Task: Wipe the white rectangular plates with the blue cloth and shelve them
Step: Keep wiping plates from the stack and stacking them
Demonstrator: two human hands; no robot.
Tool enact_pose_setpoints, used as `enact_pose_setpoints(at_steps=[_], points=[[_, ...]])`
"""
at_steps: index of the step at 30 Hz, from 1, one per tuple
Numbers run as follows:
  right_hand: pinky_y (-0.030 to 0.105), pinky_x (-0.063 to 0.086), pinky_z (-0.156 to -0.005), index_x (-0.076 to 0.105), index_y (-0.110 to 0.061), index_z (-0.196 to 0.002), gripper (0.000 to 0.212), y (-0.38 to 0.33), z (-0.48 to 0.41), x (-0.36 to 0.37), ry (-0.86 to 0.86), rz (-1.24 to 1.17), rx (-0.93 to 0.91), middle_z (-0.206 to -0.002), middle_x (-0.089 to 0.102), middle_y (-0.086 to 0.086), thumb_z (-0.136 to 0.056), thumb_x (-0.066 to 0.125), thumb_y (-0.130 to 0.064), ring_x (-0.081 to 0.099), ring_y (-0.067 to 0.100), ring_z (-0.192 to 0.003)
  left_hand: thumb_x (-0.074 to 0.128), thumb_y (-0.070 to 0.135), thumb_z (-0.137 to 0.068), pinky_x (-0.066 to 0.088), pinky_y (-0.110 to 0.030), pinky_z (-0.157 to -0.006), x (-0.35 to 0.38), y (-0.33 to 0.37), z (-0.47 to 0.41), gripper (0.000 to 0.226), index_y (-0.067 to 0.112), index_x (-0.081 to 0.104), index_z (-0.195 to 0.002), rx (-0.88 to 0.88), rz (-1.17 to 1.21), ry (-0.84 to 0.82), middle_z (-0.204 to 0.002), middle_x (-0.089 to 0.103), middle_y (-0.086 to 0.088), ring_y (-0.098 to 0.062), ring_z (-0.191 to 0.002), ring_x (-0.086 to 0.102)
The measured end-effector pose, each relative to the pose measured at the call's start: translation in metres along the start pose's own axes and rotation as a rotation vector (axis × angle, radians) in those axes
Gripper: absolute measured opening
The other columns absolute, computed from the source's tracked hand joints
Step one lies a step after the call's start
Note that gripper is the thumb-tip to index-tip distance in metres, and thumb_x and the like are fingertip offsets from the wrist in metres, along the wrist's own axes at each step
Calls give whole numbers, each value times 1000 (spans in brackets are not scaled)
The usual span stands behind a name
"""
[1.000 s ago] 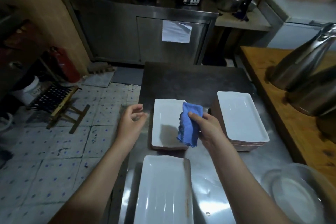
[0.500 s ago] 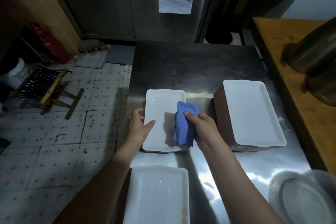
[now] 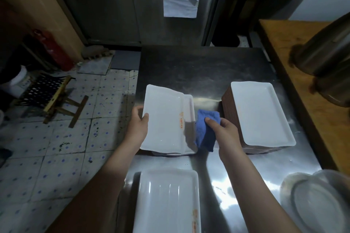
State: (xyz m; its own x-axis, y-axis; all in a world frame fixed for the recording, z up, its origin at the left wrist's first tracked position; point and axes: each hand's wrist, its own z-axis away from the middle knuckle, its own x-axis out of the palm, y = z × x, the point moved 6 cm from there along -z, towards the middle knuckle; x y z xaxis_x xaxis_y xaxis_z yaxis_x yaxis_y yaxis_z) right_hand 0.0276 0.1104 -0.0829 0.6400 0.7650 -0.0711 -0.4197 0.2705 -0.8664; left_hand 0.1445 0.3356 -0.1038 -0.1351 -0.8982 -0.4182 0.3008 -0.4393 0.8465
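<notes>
Right now the steel bench (image 3: 204, 73) carries three lots of white rectangular plates, and none of what you can see is shelved — no shelf shows in this view at all. Biggest is the tall stack (image 3: 259, 113) on your right, its brown undersides showing along the edge; whether those are already wiped cannot be told from here. Nearest you sits another pile (image 3: 168, 200), cut off by the bottom of the view. Between them, toward the left edge of the bench, is the low pile (image 3: 189, 104) you are working from. So judge the job as well short of done: most wiping and all shelving remain.

Your left hand (image 3: 138, 125) has the top plate (image 3: 162, 121) by its left long edge, thumb on the face and fingers curled under, clamped on the rim — the plate is tipped up off the pile and skewed against it. Your right hand (image 3: 223, 130) sits just right of that plate, fingers closed around the bunched blue cloth (image 3: 205, 132), which hangs toward the bench and does not appear to touch the lifted plate.
</notes>
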Motion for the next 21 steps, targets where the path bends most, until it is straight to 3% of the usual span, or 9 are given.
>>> enact_pose_setpoints(at_steps=[6, 9, 12, 14, 16, 18, 19, 21], points=[[34, 53, -73, 68, -9, -90, 10, -36, 32, 9, -175, 96, -184, -87, 73, 8, -85, 68, -18, 68, 21, -83, 40, 23, -99, 46, -29, -61, -14, 13, 23, 16, 29, 35, -112, -67, 250, 2, -100, 52, 4, -12, -77, 54], [29, 57, -71, 68, -12, -100, 18, -56, 60, 31, -368, 37, -205, -88, 75, 3, -83, 70, -18, 71, 19, -83, 40, 29, -99, 51, -40, -77, -19, 30, 45, 19, 31, 36, -117, -75, 332, -39, -110, 56, -3, -24, -90, 58], [25, 56, -69, 64, -14, -99, 20, -69, 92, 58, -476, 37, -258, -83, 74, -2, -81, 73, -13, 71, 13, -79, 35, 37, -100, 45, -48, -96, -19, 43, 74, 30, 24, 47, -124, -84, 402, -101, -122, 56, -7, -32, -111, 55], [19, 52, -70, 60, -17, -101, 25, -75, 112, 72, -430, 198, -384, -83, 71, -9, -80, 73, -12, 68, 7, -80, 33, 39, -100, 46, -46, -96, -18, 45, 92, 34, 18, 55, -115, -113, 497, -150, -113, 60, -8, -36, -114, 55], [14, 43, -82, 54, -19, -119, 40, -78, 130, 77, -285, 558, -598, -107, 63, -7, -82, 70, -18, 58, 9, -103, 33, 46, -98, 48, -46, -93, -23, 45, 107, 43, 13, 58, -112, -146, 516, -141, -108, 64, -10, -35, -106, 60], [21, 27, -103, 39, -15, -140, 57, -84, 148, 74, -104, 915, -857, -138, 45, 4, -88, 62, -20, 38, 19, -128, 33, 53, -95, 53, -44, -84, -27, 43, 119, 50, 15, 63, -107, -203, 556, -115, -99, 69, -11, -30, -91, 66], [24, 19, -109, 33, -12, -145, 58, -84, 156, 74, -78, 1018, -950, -147, 36, 8, -92, 56, -20, 30, 22, -135, 33, 55, -95, 55, -43, -82, -28, 43, 124, 51, 16, 64, -107, -220, 572, -118, -97, 70, -12, -29, -87, 67], [28, 7, -114, 28, -10, -147, 54, -76, 166, 77, -194, 1115, -994, -154, 26, 8, -98, 46, -25, 19, 21, -143, 33, 55, -94, 56, -41, -79, -31, 43, 131, 52, 16, 65, -108, -226, 598, -123, -97, 70, -12, -28, -85, 68]])
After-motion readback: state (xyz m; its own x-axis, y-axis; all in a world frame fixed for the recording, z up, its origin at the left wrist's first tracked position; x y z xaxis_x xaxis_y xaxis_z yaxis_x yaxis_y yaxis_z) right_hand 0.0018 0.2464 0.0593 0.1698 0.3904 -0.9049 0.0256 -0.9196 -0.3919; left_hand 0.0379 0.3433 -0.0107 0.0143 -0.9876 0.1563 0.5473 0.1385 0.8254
